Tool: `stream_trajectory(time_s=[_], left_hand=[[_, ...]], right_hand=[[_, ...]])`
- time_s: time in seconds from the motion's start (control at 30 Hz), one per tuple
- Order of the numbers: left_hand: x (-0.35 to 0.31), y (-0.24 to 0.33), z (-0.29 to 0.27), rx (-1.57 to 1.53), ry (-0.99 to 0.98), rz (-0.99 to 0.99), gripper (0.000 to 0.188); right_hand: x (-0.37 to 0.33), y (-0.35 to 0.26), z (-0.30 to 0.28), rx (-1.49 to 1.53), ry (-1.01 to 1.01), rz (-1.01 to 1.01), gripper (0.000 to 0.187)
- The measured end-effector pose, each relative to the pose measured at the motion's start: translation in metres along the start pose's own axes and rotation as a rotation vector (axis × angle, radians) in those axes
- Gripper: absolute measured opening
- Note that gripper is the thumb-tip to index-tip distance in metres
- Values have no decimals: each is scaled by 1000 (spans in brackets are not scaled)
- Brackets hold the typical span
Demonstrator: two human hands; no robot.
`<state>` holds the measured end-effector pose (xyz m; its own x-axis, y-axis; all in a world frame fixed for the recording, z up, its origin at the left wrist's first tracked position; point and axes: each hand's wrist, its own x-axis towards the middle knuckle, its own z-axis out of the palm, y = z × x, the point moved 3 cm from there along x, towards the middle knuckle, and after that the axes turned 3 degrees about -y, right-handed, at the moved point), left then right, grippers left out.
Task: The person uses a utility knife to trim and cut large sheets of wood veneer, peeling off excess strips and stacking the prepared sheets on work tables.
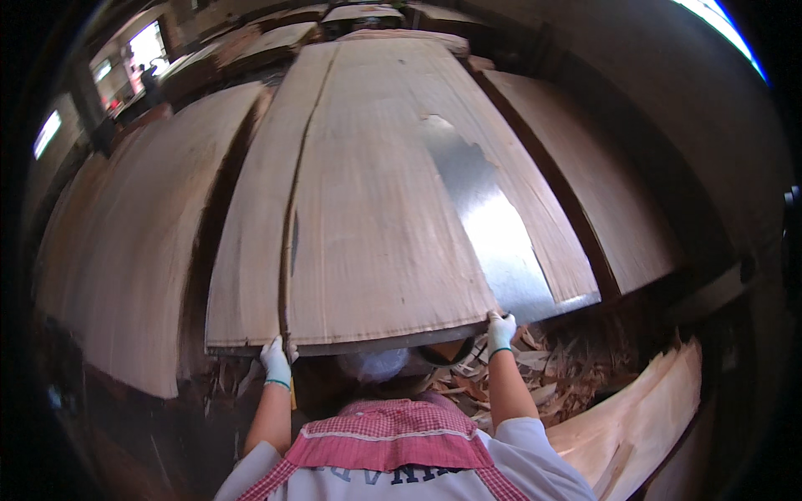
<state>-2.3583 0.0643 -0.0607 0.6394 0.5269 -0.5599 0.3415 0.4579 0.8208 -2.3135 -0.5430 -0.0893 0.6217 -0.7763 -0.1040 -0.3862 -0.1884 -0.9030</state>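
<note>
A long, pale wood veneer sheet (376, 209) stretches away from me across a shiny metal tabletop (535, 288). Both my hands wear white gloves with green cuffs. At the sheet's near left corner, beside a dark lengthwise gap, my left hand (276, 362) is closed on the edge. My right hand (501, 331) pinches the near right corner of the same sheet. A narrower veneer strip (246, 284) lies left of the gap. Another strip (555, 242) lies to the right, with bare metal showing between it and the middle sheet. My fingertips under the edge are hidden.
Stacks of veneer stand on the left (142, 250) and on the right (601, 184). Broken wood scraps (551, 376) litter the floor below the table. Curved veneer pieces (639, 417) lean at the lower right. More stacks (280, 42) fill the far end.
</note>
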Motion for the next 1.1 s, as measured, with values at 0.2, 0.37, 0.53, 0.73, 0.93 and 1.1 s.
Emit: stream_trajectory(time_s=[0.2,0.37,0.53,0.73,0.93,1.1], left_hand=[[-63,28,-10,401,-329,-192,40],[-80,55,7,469,-388,33,35],[-66,63,123,314,-578,-36,32],[-66,29,214,337,-839,-24,31],[-94,9,194,603,-1261,-156,24],[-121,-45,143,928,-1491,-167,30]], right_hand=[[-13,3,-44,304,-108,119,22],[-71,26,-128,492,-3,265,25],[-161,91,-169,615,89,399,29],[-317,9,-143,685,15,535,28],[-383,44,-204,326,284,441,26],[-454,106,-324,420,808,590,22]])
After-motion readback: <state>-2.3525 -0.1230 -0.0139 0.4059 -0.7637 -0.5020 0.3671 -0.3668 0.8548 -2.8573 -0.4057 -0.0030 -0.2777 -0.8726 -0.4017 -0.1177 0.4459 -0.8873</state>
